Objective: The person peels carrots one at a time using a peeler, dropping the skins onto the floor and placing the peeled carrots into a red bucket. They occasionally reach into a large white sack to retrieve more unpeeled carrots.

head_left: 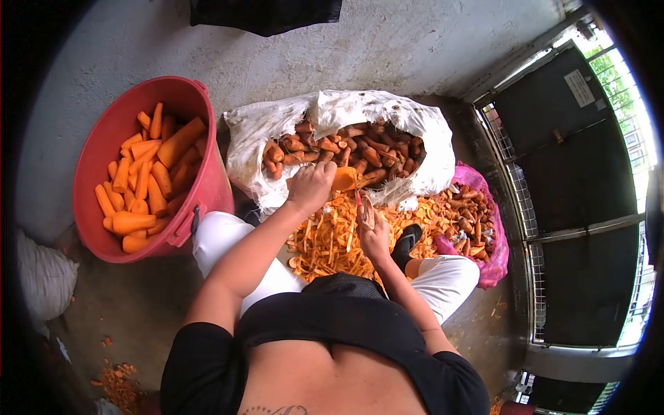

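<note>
My left hand (311, 185) is closed around the thick end of a peeled orange carrot (344, 178), which points to the right. Just below and to the right, my right hand (374, 234) grips a small peeler (358, 198). Its reddish part shows near the carrot's tip, and the fingers hide most of the rest. Beneath both hands lies a heap of carrot peelings (325, 242) between my legs. Unpeeled, soil-brown carrots (373, 153) fill the opening of a white woven sack (249, 149) in front of me.
A red tub (90, 173) with peeled carrots (149, 180) stands at the left. To the right, a pink mesh bag (499, 238) holds carrot ends and scraps. A pale sack (45, 277) leans at the far left. A dark metal gate (553, 159) runs along the right side.
</note>
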A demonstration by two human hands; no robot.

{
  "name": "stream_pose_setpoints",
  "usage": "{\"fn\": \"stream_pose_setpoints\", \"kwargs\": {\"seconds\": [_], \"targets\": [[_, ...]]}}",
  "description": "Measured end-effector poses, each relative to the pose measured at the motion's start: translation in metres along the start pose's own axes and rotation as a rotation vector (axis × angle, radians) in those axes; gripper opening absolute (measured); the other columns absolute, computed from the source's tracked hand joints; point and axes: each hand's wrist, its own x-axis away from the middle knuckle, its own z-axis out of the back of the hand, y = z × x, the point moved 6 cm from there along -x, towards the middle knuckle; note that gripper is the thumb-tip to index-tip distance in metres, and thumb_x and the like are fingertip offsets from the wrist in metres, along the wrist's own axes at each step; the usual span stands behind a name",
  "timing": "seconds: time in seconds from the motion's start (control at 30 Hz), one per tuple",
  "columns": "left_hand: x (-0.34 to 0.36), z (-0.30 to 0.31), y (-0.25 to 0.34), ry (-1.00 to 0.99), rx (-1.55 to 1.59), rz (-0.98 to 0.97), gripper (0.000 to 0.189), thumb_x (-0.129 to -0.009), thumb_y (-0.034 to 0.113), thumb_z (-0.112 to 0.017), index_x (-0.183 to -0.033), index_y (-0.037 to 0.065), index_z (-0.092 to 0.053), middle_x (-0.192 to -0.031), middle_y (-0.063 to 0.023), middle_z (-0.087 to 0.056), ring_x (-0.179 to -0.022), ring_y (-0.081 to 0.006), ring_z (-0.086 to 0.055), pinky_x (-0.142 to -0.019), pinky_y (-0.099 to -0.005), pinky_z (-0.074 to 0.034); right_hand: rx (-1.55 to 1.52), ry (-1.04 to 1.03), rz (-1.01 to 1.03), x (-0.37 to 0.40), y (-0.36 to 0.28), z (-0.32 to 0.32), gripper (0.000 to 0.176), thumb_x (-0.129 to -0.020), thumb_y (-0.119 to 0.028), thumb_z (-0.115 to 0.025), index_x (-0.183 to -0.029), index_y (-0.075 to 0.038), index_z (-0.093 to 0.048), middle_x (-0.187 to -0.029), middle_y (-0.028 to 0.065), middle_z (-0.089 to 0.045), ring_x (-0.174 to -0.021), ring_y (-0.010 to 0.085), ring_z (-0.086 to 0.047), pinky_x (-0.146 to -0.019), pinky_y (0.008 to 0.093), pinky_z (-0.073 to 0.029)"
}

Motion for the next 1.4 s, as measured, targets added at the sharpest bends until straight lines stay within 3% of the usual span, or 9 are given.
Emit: {"fn": "stream_pose_setpoints", "kwargs": {"seconds": [0.3,0.4,0.77,0.9,1.0,1.03,1.13,1.27,1.4], "targets": [[0.002,0.004,0.000,0.042,-0.073,-0.013,0.009,-0.081,0.001,-0.049,-0.089,0.002,-0.049,-0.080,-0.0163,-0.062,-0.067,-0.0293,-0.064,-0.063,-0.0391,-0.050,0.105,0.098,0.077,0.007,-0.032,0.008,0.034,-0.095,-0.031,-0.046,-0.096,0.000,-0.060,-0.072,0.0217,-0.059,-0.064,0.0350,-0.059,-0.059,0.0396,-0.044],[0.006,0.004,0.002,0.126,-0.125,-0.035,0.006,-0.082,0.005,-0.049,-0.088,0.004,-0.049,-0.077,-0.0125,-0.060,-0.063,-0.0266,-0.062,-0.060,-0.0375,-0.049,0.092,0.003,-0.030,0.001,-0.008,-0.001,0.043,-0.097,-0.031,-0.048,-0.125,0.000,-0.053,-0.063,0.0058,-0.053,-0.053,0.0108,-0.045,-0.051,0.0280,-0.041],[0.010,-0.004,-0.004,0.032,-0.015,0.087,0.013,-0.076,0.006,-0.057,-0.088,0.006,-0.051,-0.085,-0.0115,-0.062,-0.071,-0.0300,-0.063,-0.064,-0.0397,-0.050,-0.008,0.021,0.028,-0.006,0.008,-0.011,0.040,-0.097,-0.037,-0.048,-0.097,0.001,-0.061,-0.055,-0.0009,-0.045,-0.046,0.0074,-0.041,-0.044,0.0257,-0.031],[0.012,-0.001,-0.001,0.011,0.008,0.123,0.023,-0.069,0.002,-0.061,-0.090,0.005,-0.052,-0.089,-0.0142,-0.062,-0.077,-0.0334,-0.064,-0.068,-0.0426,-0.051,0.065,0.010,-0.204,-0.003,0.021,-0.012,0.038,-0.092,-0.036,-0.049,-0.091,0.000,-0.059,-0.066,0.0218,-0.056,-0.060,0.0356,-0.055,-0.057,0.0410,-0.043],[0.013,-0.004,-0.001,-0.029,0.037,0.186,0.027,-0.069,0.002,-0.064,-0.093,0.005,-0.052,-0.092,-0.0147,-0.063,-0.081,-0.0336,-0.065,-0.069,-0.0428,-0.051,-0.068,0.024,-0.174,-0.004,0.012,-0.013,0.041,-0.097,-0.038,-0.048,-0.085,0.000,-0.058,-0.055,-0.0023,-0.042,-0.044,0.0066,-0.038,-0.042,0.0257,-0.029],[0.013,-0.006,-0.001,-0.060,0.060,0.223,0.028,-0.069,0.004,-0.065,-0.093,0.005,-0.053,-0.093,-0.0147,-0.063,-0.082,-0.0335,-0.065,-0.070,-0.0425,-0.051,-0.060,-0.030,-0.209,-0.008,0.026,-0.018,0.043,-0.096,-0.038,-0.048,-0.105,0.001,-0.061,-0.055,-0.0025,-0.042,-0.044,0.0065,-0.037,-0.042,0.0252,-0.028],[0.013,-0.007,-0.001,-0.227,0.086,0.334,0.029,-0.069,0.003,-0.066,-0.095,0.005,-0.053,-0.097,-0.0146,-0.063,-0.083,-0.0336,-0.064,-0.071,-0.0424,-0.050,0.022,0.026,-0.082,-0.009,0.037,-0.018,0.042,-0.096,-0.039,-0.050,-0.102,0.001,-0.062,-0.055,-0.0027,-0.043,-0.044,0.0063,-0.038,-0.042,0.0250,-0.029],[0.015,-0.013,-0.002,-0.081,0.016,0.198,0.031,-0.069,0.002,-0.063,-0.098,0.005,-0.054,-0.097,-0.0138,-0.064,-0.082,-0.0342,-0.064,-0.071,-0.0433,-0.051,0.022,-0.013,-0.255,-0.007,0.047,-0.018,0.031,-0.086,-0.031,-0.052,-0.091,-0.003,-0.062,-0.077,0.0245,-0.060,-0.074,0.0415,-0.059,-0.064,0.0463,-0.045],[0.014,-0.019,-0.004,-0.231,0.077,0.367,0.032,-0.068,0.004,-0.066,-0.098,0.005,-0.055,-0.098,-0.0148,-0.064,-0.083,-0.0332,-0.065,-0.072,-0.0423,-0.051,0.013,-0.019,-0.174,-0.008,0.032,-0.016,0.031,-0.085,-0.031,-0.052,-0.092,-0.003,-0.062,-0.078,0.0241,-0.061,-0.075,0.0409,-0.059,-0.066,0.0459,-0.045]]}}
